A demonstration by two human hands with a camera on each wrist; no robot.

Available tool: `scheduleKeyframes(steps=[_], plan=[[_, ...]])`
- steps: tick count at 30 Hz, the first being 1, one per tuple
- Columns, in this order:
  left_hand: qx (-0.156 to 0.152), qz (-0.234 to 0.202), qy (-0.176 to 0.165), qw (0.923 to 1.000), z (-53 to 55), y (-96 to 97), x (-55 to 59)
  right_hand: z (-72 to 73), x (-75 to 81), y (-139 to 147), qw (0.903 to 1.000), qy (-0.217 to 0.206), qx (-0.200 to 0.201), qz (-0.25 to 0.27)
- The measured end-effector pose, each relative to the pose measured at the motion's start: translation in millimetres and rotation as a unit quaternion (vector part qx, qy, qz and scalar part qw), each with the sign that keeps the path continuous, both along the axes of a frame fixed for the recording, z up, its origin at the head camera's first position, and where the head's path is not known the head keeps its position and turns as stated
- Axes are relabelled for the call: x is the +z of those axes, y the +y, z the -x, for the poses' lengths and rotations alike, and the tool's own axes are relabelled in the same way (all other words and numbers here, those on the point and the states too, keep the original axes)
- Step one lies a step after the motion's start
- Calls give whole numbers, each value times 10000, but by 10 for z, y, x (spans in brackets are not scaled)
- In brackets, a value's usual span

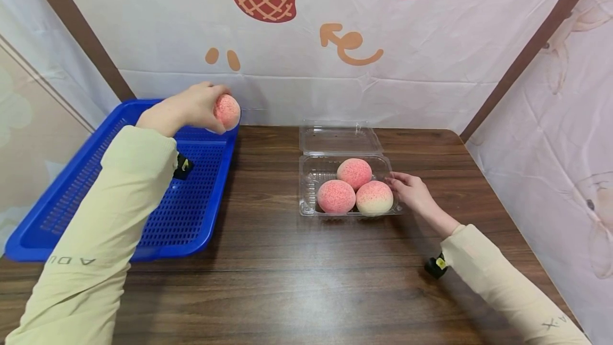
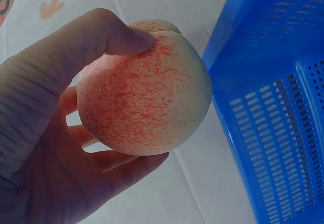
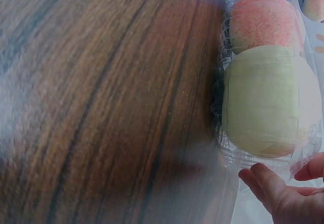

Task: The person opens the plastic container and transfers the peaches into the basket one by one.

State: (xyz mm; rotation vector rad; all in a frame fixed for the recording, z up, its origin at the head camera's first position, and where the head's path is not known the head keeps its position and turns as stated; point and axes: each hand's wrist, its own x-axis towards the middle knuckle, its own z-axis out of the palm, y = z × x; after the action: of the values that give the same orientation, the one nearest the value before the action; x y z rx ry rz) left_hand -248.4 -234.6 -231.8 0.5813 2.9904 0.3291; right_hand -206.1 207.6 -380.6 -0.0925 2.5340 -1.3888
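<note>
Two cream sleeves (image 1: 86, 238) reach over the brown bench (image 1: 287, 292) I watch. On the left stands a blue basket (image 1: 215, 204). Beyond, I see the right hand (image 1: 413, 191) with its fingertips at the right end of a clear box (image 1: 313, 179); I cannot tell whether they pinch it. Three peaches (image 1: 337, 196) sit inside, its lid (image 1: 340, 141) folded back. Farther off, the left hand (image 1: 193, 105) grips another peach (image 1: 227, 112) above the basket's far right corner, before a white cloth (image 1: 287, 95).

White printed cloth (image 1: 287, 57) hangs behind a glossy wood-grain table (image 1: 282, 281).
</note>
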Motion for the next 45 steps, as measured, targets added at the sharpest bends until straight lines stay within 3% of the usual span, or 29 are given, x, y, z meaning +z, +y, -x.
scheduleKeyframes(steps=[19, 27, 31, 45], plan=[[356, 39, -253, 9990, 83, -236, -94, 7, 13, -3, 9998, -47, 0, 198], [476, 38, -186, 9987, 153, -335, -176, 12, 19, 1, 9998, -97, -10, 153], [507, 45, -324, 9982, 145, -358, -173, 23, 16, 0, 9998, -110, -23, 152], [613, 16, -334, 9976, 211, -505, -280, 43, 25, -30, 9998, -80, -42, 157]])
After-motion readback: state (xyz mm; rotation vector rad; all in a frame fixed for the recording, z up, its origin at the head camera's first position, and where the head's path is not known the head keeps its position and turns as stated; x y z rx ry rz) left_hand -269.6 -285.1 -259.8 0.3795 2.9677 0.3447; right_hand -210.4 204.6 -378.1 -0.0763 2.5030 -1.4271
